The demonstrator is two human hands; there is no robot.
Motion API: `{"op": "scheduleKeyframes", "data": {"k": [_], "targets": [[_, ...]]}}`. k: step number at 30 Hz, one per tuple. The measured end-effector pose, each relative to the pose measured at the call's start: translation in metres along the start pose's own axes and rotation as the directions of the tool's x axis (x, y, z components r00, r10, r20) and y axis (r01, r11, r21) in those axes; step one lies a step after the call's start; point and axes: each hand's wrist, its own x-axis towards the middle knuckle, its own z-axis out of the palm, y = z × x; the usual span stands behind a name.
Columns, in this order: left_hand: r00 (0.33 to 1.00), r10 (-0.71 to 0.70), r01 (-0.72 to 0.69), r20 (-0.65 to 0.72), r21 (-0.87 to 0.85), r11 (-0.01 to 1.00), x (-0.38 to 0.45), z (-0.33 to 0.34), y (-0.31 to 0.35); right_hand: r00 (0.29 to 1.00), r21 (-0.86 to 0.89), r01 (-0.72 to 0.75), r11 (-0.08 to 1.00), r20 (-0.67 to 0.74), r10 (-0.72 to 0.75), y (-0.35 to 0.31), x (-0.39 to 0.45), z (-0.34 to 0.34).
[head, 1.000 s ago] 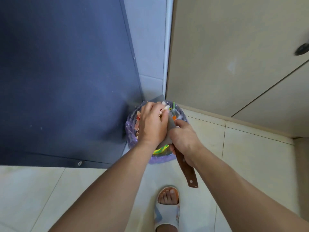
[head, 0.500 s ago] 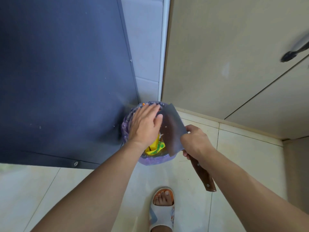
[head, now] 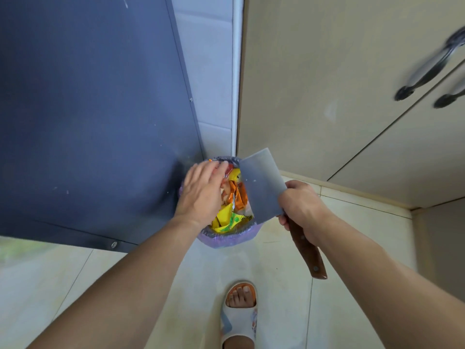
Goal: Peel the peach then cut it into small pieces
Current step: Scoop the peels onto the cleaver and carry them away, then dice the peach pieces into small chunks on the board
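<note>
Since half a second ago my cleaver (head: 261, 183) has swung up and right, uncovering more of the bin (head: 227, 239) and the yellow and orange wrappers (head: 232, 197) inside. My right hand (head: 300, 210) grasps its brown wooden handle, the broad grey blade tilted over the bin's right rim. My left hand (head: 202, 195) hovers palm down over the left rim, fingers relaxed and holding nothing. The purple-lined bin stands on the tiled floor (head: 284, 248) between a dark blue panel (head: 88, 109) and beige cabinets (head: 327, 84). The peach is nowhere in sight
</note>
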Motion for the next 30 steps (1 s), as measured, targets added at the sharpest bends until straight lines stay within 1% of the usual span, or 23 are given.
{"op": "scheduleKeyframes", "data": {"k": [1,2,3,4,5,6,7,8,9,10,12,13,15,16,17,19,21,23,25,28,30], "targets": [[0.992,0.124,-0.124,-0.032,0.007,0.992,-0.002,-0.001,0.006,1.0,0.01,-0.004,1.0,0.0,0.004,-0.002,0.0,0.0],[0.969,0.245,-0.243,-0.038,0.038,0.969,-0.004,-0.002,0.013,1.0,0.021,-0.004,1.0,0.0,0.004,-0.003,0.0,0.002],[0.942,0.336,-0.334,-0.008,0.085,0.939,-0.006,-0.002,0.018,1.0,0.03,-0.001,1.0,-0.001,0.001,-0.005,0.0,0.004],[0.925,0.377,-0.38,0.052,0.127,0.916,-0.008,-0.002,0.022,1.0,0.033,0.001,0.999,0.0,-0.001,-0.007,-0.001,0.006],[0.927,0.354,-0.37,0.124,0.149,0.917,-0.009,0.0,0.024,1.0,0.03,0.001,1.0,-0.001,-0.001,-0.009,-0.001,0.007],[0.941,0.277,-0.309,0.194,0.16,0.937,-0.01,0.001,0.024,1.0,0.027,-0.004,1.0,0.0,0.004,-0.01,-0.002,0.008],[0.952,0.164,-0.214,0.258,0.179,0.96,-0.01,0.0,0.022,1.0,0.032,-0.014,0.999,0.003,0.014,-0.01,-0.003,0.007],[0.949,0.044,-0.112,0.312,0.205,0.972,-0.01,0.0,0.019,1.0,0.044,-0.026,0.999,0.009,0.025,-0.01,-0.004,0.006],[0.935,-0.058,-0.023,0.35,0.223,0.975,-0.01,-0.002,0.016,1.0,0.051,-0.029,0.998,0.011,0.029,-0.009,-0.006,0.005],[0.921,-0.125,0.04,0.37,0.227,0.973,-0.011,-0.004,0.014,1.0,0.045,-0.027,0.999,0.006,0.027,-0.009,-0.007,0.003],[0.925,-0.157,0.098,0.347,0.181,0.979,-0.011,-0.006,0.013,1.0,0.003,-0.022,1.0,-0.013,0.022,-0.008,-0.009,0.0],[0.937,-0.159,0.114,0.311,0.157,0.981,-0.01,-0.007,0.014,1.0,-0.011,-0.021,1.0,-0.021,0.021,-0.008,-0.012,-0.002],[0.961,-0.197,0.173,0.194,0.131,0.976,-0.003,-0.012,0.019,1.0,-0.024,-0.017,1.0,-0.018,0.017,-0.009,-0.017,-0.006],[0.96,-0.228,0.209,0.162,0.122,0.97,0.001,-0.017,0.022,1.0,-0.029,-0.015,0.999,-0.014,0.014,-0.01,-0.02,-0.008],[0.954,-0.253,0.237,0.161,0.114,0.965,0.005,-0.021,0.025,1.0,-0.034,-0.012,0.999,-0.012,0.011,-0.011,-0.024,-0.01],[0.93,-0.284,0.252,0.232,0.159,0.954,0.013,-0.027,0.028,1.0,-0.044,0.004,0.999,-0.01,-0.004,-0.012,-0.034,-0.016],[0.896,-0.296,0.233,0.332,0.217,0.948,0.015,-0.03,0.03,1.0,-0.056,0.024,0.998,-0.012,-0.025,-0.012,-0.046,-0.023],[0.848,-0.309,0.216,0.431,0.252,0.943,0.014,-0.033,0.032,0.999,-0.067,0.033,0.997,-0.025,-0.035,-0.011,-0.058,-0.03],[0.802,-0.324,0.18,0.501,0.315,0.932,0.009,-0.041,0.035,0.998,-0.071,0.03,0.997,-0.049,-0.033,-0.009,-0.071,-0.039],[0.752,-0.37,0.205,0.545,0.34,0.918,-0.003,-0.067,0.048,0.996,-0.069,0.027,0.997,-0.086,-0.033,-0.009,-0.1,-0.057],[0.734,-0.384,0.252,0.56,0.3,0.92,-0.015,-0.088,0.064,0.993,-0.027,0.035,0.999,-0.113,-0.038,-0.007,-0.13,-0.073]]}}
